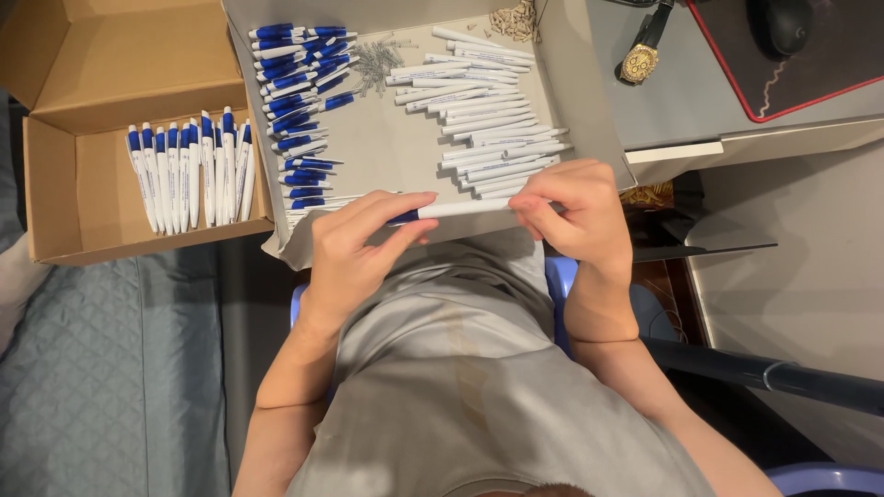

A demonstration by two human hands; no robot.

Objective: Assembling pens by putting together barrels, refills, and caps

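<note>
We hold one pen point(460, 209) level between our two hands, just over the near edge of the grey work board point(387, 147). Our left hand point(354, 253) pinches its blue end between thumb and fingers, and our right hand point(571, 212) is closed round the white barrel's other end.

On the board, a stack of blue-and-white pen tops point(299, 101) runs down the left side, from the far edge almost to the near edge. A pile of white barrels point(483, 110) lies along the right side, its nearest pieces just beside our right fingers. Between the two, near the far edge, sits a small heap of metal springs point(376, 60). At the far right corner lies a cluster of small pale parts point(517, 20); we cannot tell what they are.

Left of the board an open cardboard box point(55, 198) holds a row of finished pens point(193, 170) lying side by side. On the desk to the right rest a gold wristwatch point(640, 55) and a black mouse point(783, 26) on a red-edged pad point(810, 87).
</note>
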